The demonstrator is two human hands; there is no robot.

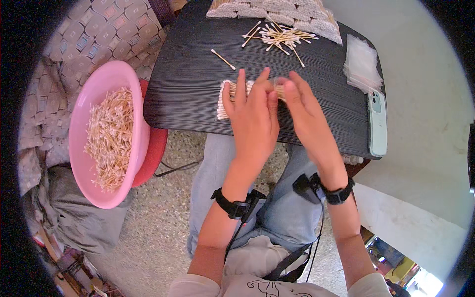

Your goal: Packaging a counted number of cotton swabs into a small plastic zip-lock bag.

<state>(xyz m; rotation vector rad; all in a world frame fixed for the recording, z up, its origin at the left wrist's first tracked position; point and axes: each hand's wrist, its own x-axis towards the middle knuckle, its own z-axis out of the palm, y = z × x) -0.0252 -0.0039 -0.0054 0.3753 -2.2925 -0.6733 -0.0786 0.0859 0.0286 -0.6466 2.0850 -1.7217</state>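
A clear plastic bag of cotton swabs [223, 101] lies near the front edge of the black table, its white tips showing at the left end. My left hand [254, 116] rests across the bag with its fingers stretched and spread, covering much of the middle. At the bag's right end, my right hand [311, 111] has its thumb and fingers on the plastic, slightly blurred; the exact hold is partly hidden. Beyond the hands is a loose pile of cotton swabs [282, 37]. One single cotton swab [223, 59] lies apart, left of that pile.
Stacked packs of cotton swabs [277, 11] line the table's [183, 74] far edge. Empty clear bags [362, 62] and a pale phone [377, 123] lie along the right edge. A pink basin [140, 148] of loose swabs stands at the left on a red seat [154, 156].
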